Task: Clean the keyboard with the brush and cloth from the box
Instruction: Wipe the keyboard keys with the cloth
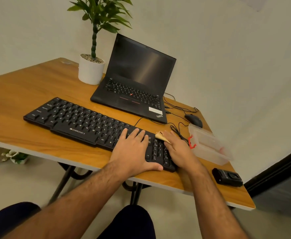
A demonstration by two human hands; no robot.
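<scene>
A long black keyboard (pixel 82 120) lies slantwise on the wooden table (pixel 20 94). My left hand (pixel 134 149) rests flat on its right part, fingers spread, thumb at the front edge. My right hand (pixel 177 149) presses a small tan cloth (pixel 161 135) onto the number pad at the keyboard's right end; most of the cloth is hidden under the palm. To the right of that hand stands a clear plastic box (pixel 210 147) with a red latch. I see no brush.
An open black laptop (pixel 136 80) and a potted plant (pixel 91 69) stand behind the keyboard. A black mouse (pixel 194 119) with tangled cables lies beyond the box. A small black device (pixel 227 177) sits near the table's front right edge.
</scene>
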